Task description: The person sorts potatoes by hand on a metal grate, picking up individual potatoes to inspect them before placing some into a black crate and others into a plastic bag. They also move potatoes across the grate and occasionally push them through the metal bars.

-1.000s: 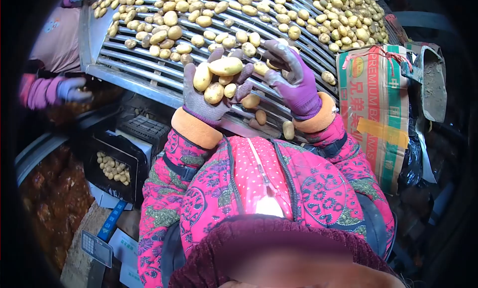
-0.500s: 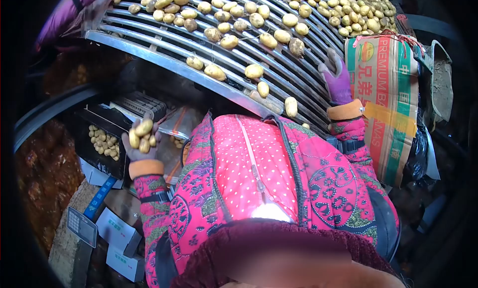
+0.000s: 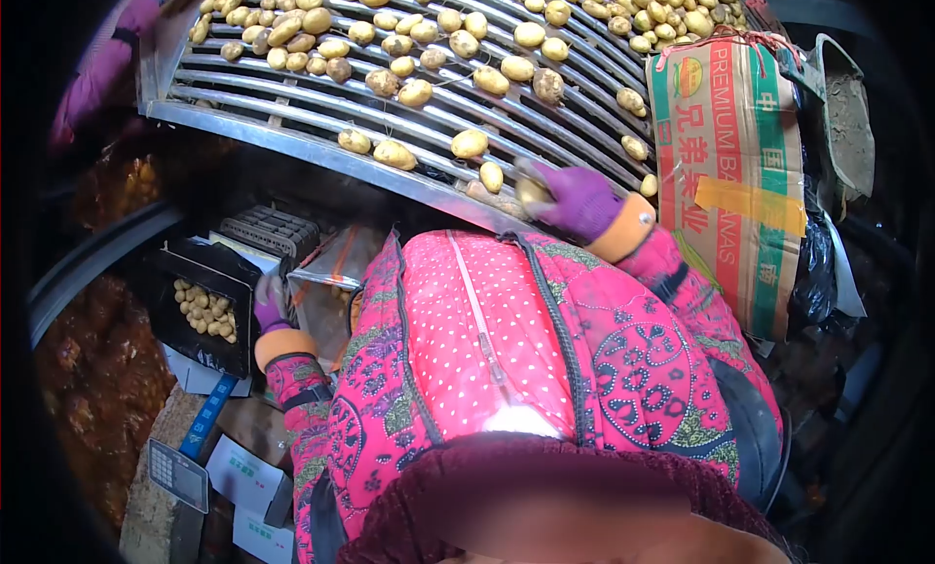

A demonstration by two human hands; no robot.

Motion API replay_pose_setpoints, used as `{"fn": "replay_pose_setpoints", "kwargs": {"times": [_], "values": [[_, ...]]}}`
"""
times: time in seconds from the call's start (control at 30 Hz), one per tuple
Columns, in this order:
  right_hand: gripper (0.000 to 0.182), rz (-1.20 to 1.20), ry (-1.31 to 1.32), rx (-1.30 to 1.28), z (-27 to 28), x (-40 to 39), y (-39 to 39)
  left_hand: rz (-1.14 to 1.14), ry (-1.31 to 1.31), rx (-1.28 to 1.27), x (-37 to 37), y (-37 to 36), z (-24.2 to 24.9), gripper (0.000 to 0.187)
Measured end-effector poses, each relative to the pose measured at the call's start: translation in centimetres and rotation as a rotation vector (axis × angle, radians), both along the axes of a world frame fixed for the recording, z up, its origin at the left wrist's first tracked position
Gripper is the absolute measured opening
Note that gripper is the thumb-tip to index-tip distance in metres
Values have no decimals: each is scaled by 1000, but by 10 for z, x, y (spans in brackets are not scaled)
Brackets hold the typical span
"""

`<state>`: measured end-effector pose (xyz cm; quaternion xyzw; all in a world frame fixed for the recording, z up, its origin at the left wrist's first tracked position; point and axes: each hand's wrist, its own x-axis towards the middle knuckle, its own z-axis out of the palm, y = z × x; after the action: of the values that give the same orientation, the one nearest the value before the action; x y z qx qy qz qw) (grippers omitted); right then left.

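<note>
Right hand (image 3: 563, 199), blurred, at slatted rack (image 3: 331, 92).
Fingers curl around a potato (image 3: 532, 192), partly covered. Left hand (image 3: 272, 306) beside black box (image 3: 190, 264); finger closure cannot be determined.

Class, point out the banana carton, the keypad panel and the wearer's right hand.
Banana carton (image 3: 723, 160): head view, on its printed front.
Keypad panel (image 3: 178, 474): head view, on its face.
Right hand (image 3: 571, 196): head view, gloved back.

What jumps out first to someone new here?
The pink patterned jacket filling the lower middle, then the pale yellow potatoes scattered over the curved metal rack up top. After that, the "PREMIUM BANANAS" carton at right, with red and green print and a strip of orange tape.
</note>
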<state>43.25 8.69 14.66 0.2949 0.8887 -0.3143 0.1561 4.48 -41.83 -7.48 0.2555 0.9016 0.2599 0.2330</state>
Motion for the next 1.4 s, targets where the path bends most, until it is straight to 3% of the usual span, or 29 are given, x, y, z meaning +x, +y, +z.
{"fn": "replay_pose_setpoints", "kwargs": {"times": [0.03,0.07,0.1,0.13,0.2,0.27,0.33,0.37,0.43,0.57,0.67,0.87,1.0,1.07,1.1,1.2,1.23,1.27,1.4], "values": [[57,-11,52,-8,0,-22,-2,-111,118,197,-13,31,14,39],[56,-26,103,-17,1,-43,-1,306,-217,283,1,119,93,37],[52,34,271,-145,-5,-55,4,197,-158,342,4,158,129,44],[48,78,302,-188,6,-70,7,241,-228,510,10,192,151,43],[42,101,373,-35,1,-90,22,144,-225,595,12,237,181,42],[37,-41,495,185,6,-108,57,-76,-166,634,29,274,207,41],[34,67,488,485,1,-129,94,-99,-211,637,44,298,213,39],[34,62,487,478,-11,-136,106,-126,-206,628,47,304,205,36],[38,423,395,536,-32,-150,124,-118,-341,629,59,318,204,36],[46,392,165,462,-32,-148,124,-138,-363,621,67,326,205,37],[46,384,130,408,-32,-150,131,-117,-388,639,69,333,205,36],[52,193,143,418,-36,-165,127,-183,-705,613,91,374,213,38],[51,118,254,353,-41,-155,126,-123,-878,648,99,397,220,42],[51,35,464,173,-36,-146,118,6,-1002,547,102,407,225,40],[51,15,560,73,-31,-144,111,-45,-1026,567,104,410,223,55],[50,30,744,-79,-2,-139,84,-49,-1115,579,111,419,229,61],[50,32,779,-100,8,-136,75,-197,-1090,689,110,422,213,69],[50,33,815,-119,15,-133,67,-203,-1091,688,112,422,219,69],[54,-5,840,123,30,-122,53,-283,-1252,643,117,420,238,77]]}}
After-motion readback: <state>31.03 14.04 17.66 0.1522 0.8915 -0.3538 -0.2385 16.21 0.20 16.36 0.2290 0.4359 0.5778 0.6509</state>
